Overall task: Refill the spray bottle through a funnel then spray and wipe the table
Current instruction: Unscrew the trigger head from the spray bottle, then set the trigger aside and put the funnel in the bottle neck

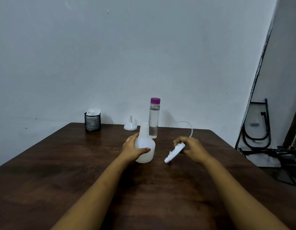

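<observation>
A white translucent spray bottle [146, 141] stands upright on the dark wooden table [61, 171], its neck uncapped. My left hand [133, 147] wraps around its round body. My right hand [192, 147] holds the white spray head [174, 152] just right of the bottle, nozzle pointing down-left near the tabletop, its thin dip tube [190, 128] curving up behind. A white funnel [130, 125] sits upside down behind the bottle. A clear water bottle [154, 118] with a purple cap stands beside it, closed and mostly full.
A black mesh cup [92, 122] holding white cloth or tissue stands at the table's back left. A wall runs close behind the table. To the right, past the table edge, folded black metal frames [260, 130] lean and lie on the floor.
</observation>
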Motion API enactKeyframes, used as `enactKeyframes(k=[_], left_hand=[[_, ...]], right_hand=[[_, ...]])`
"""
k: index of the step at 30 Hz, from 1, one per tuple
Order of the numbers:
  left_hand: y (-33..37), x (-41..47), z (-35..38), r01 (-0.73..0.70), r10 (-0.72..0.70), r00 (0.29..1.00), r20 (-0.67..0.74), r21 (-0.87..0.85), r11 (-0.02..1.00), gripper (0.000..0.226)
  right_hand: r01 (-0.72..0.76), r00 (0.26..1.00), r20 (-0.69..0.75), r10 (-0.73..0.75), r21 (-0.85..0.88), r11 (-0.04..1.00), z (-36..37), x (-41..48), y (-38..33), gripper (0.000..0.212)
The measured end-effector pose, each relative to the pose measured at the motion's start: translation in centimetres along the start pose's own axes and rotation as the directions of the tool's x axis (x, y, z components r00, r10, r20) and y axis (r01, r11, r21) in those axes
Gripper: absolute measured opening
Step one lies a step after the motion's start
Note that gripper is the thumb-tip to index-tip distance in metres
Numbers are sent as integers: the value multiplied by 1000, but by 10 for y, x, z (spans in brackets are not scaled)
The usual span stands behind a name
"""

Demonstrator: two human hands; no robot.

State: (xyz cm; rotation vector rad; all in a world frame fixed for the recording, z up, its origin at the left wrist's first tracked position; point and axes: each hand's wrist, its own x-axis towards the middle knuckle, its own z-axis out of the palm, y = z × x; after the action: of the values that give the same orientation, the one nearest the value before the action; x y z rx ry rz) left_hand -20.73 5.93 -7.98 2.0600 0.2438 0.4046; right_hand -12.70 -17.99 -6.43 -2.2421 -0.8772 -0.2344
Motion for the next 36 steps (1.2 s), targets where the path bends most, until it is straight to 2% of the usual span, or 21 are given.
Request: enactKeyframes(k=[4, 9, 11, 15, 19, 23, 26, 32, 34, 36], left_hand=[[-4, 3, 2, -5, 5, 1000, 0, -19, 1000, 83], [-8, 8, 4, -33, 33, 999, -1, -54, 998, 81], [-11, 10, 4, -37, 37, 999, 2, -58, 998, 81], [-15, 12, 5, -53, 54, 999, 1, -81, 995, 81], [-16, 16, 5, -60, 62, 998, 20, -77, 995, 82], [-17, 18, 4, -74, 74, 997, 4, -76, 994, 79], [-19, 24, 3, -78, 78, 997, -3, -104, 992, 74], [-24, 33, -3, -95, 102, 993, 58, -116, 989, 74], [-27, 38, -10, -86, 105, 991, 88, -199, 976, 77], [-25, 48, -19, -31, 61, 996, 69, -369, 929, 61]], right_hand=[[-5, 999, 37, 7, -60, 998, 7, -1, 11, 50], [-52, 997, 61, 54, -24, 998, 11, -4, 15, 38], [-70, 994, 84, 72, -32, 997, 11, -2, 17, 39], [-89, 968, 226, 110, -105, 991, 10, 3, 20, 56], [-76, 943, 313, 114, -131, 988, 1, 9, 11, 60], [-108, 966, 228, 122, -72, 992, -9, 22, -2, 68], [-106, 985, 139, 98, 46, 993, -6, 40, -12, 65], [-75, 996, 64, 60, 275, 959, 22, 65, -39, 30], [-65, 998, 28, 59, 355, 933, 35, 75, -48, 26], [-92, 994, -14, 107, 420, 903, 46, 86, -55, 22]])
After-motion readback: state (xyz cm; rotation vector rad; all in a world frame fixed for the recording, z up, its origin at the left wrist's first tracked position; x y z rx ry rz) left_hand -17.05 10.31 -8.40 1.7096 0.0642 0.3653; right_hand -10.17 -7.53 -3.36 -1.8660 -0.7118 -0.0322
